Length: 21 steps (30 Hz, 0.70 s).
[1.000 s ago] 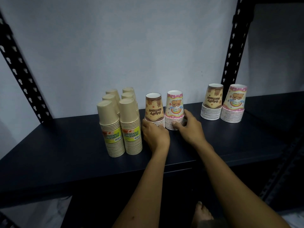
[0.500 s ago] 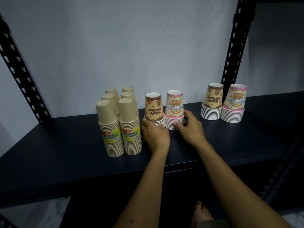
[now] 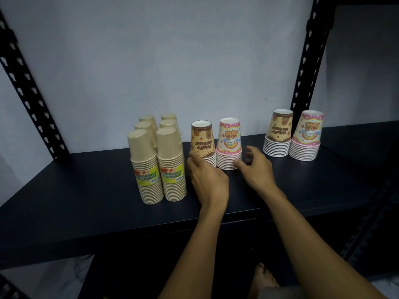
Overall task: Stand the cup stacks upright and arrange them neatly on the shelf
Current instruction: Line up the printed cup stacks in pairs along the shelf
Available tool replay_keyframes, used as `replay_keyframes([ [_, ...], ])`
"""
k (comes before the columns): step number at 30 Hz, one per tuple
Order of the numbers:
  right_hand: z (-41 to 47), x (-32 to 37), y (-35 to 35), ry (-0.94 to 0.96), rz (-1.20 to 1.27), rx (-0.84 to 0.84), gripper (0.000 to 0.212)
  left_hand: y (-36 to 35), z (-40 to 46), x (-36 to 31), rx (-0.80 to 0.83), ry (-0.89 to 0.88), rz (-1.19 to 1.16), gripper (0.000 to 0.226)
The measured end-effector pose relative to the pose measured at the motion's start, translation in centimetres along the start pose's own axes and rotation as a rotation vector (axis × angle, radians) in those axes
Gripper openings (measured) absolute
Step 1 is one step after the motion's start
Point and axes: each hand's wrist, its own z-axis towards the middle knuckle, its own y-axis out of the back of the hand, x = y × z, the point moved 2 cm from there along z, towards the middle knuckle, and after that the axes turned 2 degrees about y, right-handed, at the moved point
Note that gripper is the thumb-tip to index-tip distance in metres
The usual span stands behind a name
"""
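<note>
On the dark shelf (image 3: pixel 86 190) every cup stack stands upside down. Several plain tan stacks (image 3: pixel 149 165) with yellow labels form a block at the left. Beside them stand a brown birthday stack (image 3: pixel 203 143) and a pink birthday stack (image 3: pixel 229 143), touching each other. My left hand (image 3: pixel 207 180) grips the base of the brown stack from the front left. My right hand (image 3: pixel 257 171) is beside the pink stack with only its thumb tip at the base and its fingers spread off it. A second brown stack (image 3: pixel 279 132) and a second pink stack (image 3: pixel 307 134) stand together further right.
Black perforated uprights rise at the back left (image 3: pixel 30 100) and back right (image 3: pixel 306 61), the right one just behind the far pair. A pale wall closes the back. Bare shelf lies in front of the stacks. A foot (image 3: pixel 263 279) shows below.
My right hand's fingers have come off the pink stack and spread. The left hand has stayed on the brown stack. The stacks have not visibly moved.
</note>
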Motion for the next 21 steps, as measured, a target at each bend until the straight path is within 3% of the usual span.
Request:
replay_keyframes([
  [3,-0.5,-0.5,1.2,-0.017,0.01,-0.039,0.061,0.1,-1.0,-0.6,-0.011,-0.156,0.028,0.071],
  [7,-1.1,-1.7,4.0,-0.061,-0.011,-0.102,0.05,-0.8,-1.9,-1.2,0.02,-0.415,0.104,0.041],
  [11,-1.3,-3.6,7.0,-0.127,-0.014,-0.201,0.044,-2.7,-3.9,-3.0,0.064,-0.527,0.132,0.022],
  [16,-0.8,-6.1,10.7,-0.205,-0.009,-0.333,0.048,-6.7,-4.5,-5.6,0.297,-0.523,0.104,0.018],
  [21,0.8,-8.0,12.5,-0.244,0.052,-0.368,0.058,-10.4,-2.2,-7.4,0.422,-0.326,-0.062,0.021],
])
